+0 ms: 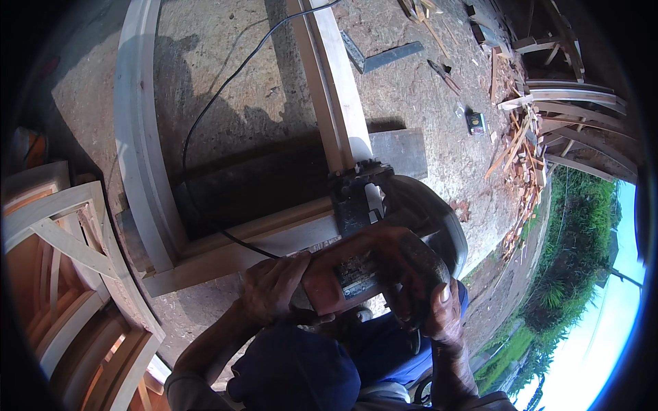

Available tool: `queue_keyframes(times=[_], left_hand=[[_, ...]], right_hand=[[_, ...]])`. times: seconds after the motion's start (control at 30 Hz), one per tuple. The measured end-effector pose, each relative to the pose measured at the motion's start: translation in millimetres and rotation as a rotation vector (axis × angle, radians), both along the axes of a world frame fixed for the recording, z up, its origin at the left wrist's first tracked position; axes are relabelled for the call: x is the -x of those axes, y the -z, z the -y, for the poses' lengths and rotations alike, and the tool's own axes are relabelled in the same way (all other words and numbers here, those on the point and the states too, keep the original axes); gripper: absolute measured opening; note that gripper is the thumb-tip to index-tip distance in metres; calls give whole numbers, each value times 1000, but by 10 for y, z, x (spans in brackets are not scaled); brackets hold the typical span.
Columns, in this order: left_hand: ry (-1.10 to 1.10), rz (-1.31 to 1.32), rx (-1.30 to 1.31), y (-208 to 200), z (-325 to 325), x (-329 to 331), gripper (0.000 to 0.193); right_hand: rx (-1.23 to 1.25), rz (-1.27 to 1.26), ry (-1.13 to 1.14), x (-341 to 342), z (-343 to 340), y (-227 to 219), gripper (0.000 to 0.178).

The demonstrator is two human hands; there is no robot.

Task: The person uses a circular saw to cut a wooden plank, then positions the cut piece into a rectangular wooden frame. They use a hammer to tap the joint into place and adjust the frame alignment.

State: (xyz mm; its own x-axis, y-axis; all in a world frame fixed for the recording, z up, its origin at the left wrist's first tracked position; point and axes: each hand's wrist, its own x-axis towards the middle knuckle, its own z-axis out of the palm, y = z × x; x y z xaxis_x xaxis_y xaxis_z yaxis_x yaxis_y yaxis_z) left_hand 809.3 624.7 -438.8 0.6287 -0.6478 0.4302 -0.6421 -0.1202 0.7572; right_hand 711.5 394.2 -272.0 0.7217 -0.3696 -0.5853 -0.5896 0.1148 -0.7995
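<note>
My left hand [275, 286] is closed around the end of a red and black corded belt sander [343, 264], close to where its cord comes out. Around the dark handle at its other side, my right hand [442, 312] is wrapped. The sander sits over the near right corner of a pale wooden frame [142, 137] and hides that joint. A bulky black part, which looks like a dust bag [432, 216], hangs off its right side. The black cord [205, 113] runs up across the frame's opening. The sander's underside is hidden.
A metal try square [391, 56] and pliers [444, 77] lie on the concrete floor beyond. Near them is a small dark box [476, 123]. Wood offcuts [521, 151] are piled along the right. Other curved wooden frames [75, 253] stand at left. A dark board [404, 152] lies under the frame.
</note>
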Motion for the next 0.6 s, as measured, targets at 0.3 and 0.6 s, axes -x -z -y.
queue_keyframes(times=[0.3, 0.6], left_hand=[[57, -21, 13, 36, -42, 246, 103], [61, 83, 117, 11, -44, 464, 83]], right_hand=[[-17, -34, 20, 305, -18, 8, 73], [127, 90, 63, 733, -106, -111, 90]])
